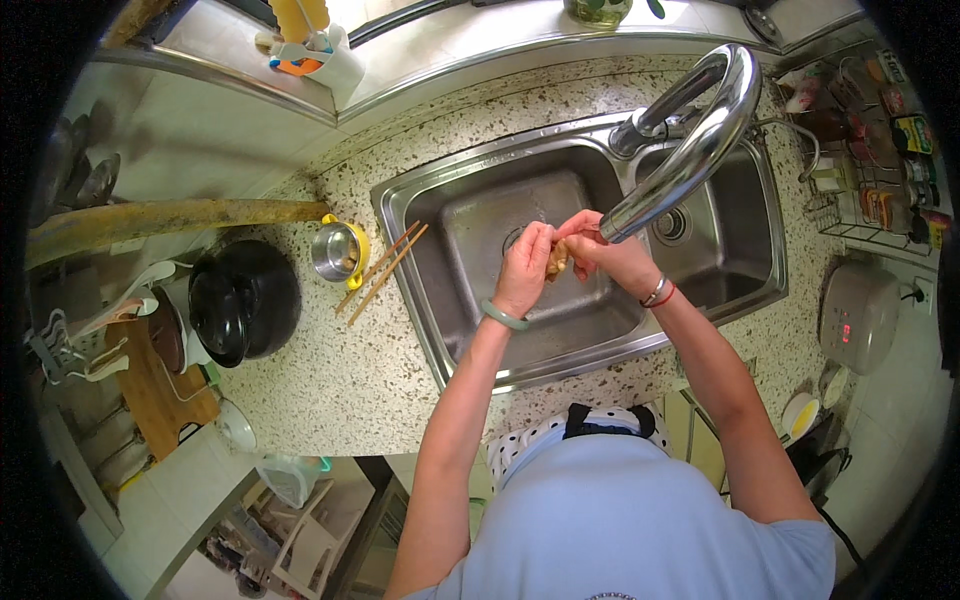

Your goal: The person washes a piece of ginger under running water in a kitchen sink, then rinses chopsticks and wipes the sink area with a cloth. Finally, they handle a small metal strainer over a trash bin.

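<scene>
My left hand (pixel 522 272) and my right hand (pixel 612 262) meet over the larger basin of the steel sink (pixel 470 210). Between them is a small, knobby, yellowish piece of ginger (pixel 557 262), with fingers of both hands closed on it. Part of the ginger is hidden by the fingers. The curved chrome faucet (pixel 690 150) reaches over the sink, and its spout end hangs just above my right hand, overlapping its fingers in view. No running water can be made out.
Left of the sink, a pair of wooden chopsticks (pixel 388 272) lies on the speckled counter (pixel 330 390) beside a small metal bowl with yellow handles (pixel 338 250). A black pot (pixel 245 300) stands farther left. A wire rack (pixel 860 160) with jars and packets is at the right.
</scene>
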`<state>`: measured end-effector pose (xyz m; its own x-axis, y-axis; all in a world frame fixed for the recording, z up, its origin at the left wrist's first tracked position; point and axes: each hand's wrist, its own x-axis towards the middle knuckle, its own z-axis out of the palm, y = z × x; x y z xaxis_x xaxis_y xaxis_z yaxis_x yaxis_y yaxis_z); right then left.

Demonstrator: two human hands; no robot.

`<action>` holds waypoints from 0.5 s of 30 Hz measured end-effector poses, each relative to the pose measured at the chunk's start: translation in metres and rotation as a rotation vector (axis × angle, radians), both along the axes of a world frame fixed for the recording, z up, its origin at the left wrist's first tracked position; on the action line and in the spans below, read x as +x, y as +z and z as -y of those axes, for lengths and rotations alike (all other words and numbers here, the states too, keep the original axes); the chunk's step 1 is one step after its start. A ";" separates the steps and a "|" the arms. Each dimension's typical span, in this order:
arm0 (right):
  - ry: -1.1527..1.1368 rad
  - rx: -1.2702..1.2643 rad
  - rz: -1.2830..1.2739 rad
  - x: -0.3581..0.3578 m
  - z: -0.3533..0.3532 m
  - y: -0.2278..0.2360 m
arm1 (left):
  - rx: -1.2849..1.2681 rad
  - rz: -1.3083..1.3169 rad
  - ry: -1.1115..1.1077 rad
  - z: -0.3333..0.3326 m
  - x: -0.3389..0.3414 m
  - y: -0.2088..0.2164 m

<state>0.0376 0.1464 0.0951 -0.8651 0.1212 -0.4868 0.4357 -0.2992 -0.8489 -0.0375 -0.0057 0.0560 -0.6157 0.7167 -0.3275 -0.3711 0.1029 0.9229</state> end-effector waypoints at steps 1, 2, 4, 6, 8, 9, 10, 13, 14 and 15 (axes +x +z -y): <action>0.028 0.028 0.011 -0.002 0.001 0.003 | -0.034 -0.052 -0.008 0.000 0.000 0.000; 0.055 0.056 0.022 -0.002 0.001 0.005 | -0.050 -0.077 -0.012 0.001 -0.001 -0.001; 0.082 0.058 -0.007 -0.002 -0.001 0.002 | -0.082 -0.126 -0.025 0.003 -0.001 -0.003; 0.079 0.049 -0.044 -0.003 -0.001 0.003 | -0.029 0.039 -0.018 0.004 0.000 -0.005; 0.048 0.029 -0.088 -0.007 0.004 0.010 | 0.025 0.191 -0.012 0.005 0.000 -0.006; 0.056 0.027 -0.081 -0.005 0.003 0.005 | 0.054 0.262 -0.013 0.004 0.001 -0.002; 0.065 0.025 -0.074 -0.003 0.002 -0.004 | 0.082 0.333 -0.014 0.003 0.002 0.000; 0.064 0.001 -0.026 0.002 0.000 -0.010 | 0.083 0.390 -0.029 0.002 0.005 -0.001; 0.058 -0.010 -0.005 0.003 0.000 -0.010 | 0.079 0.392 -0.030 0.004 0.005 -0.002; 0.055 -0.026 0.002 0.003 0.000 -0.008 | 0.077 0.394 -0.034 0.004 0.004 -0.003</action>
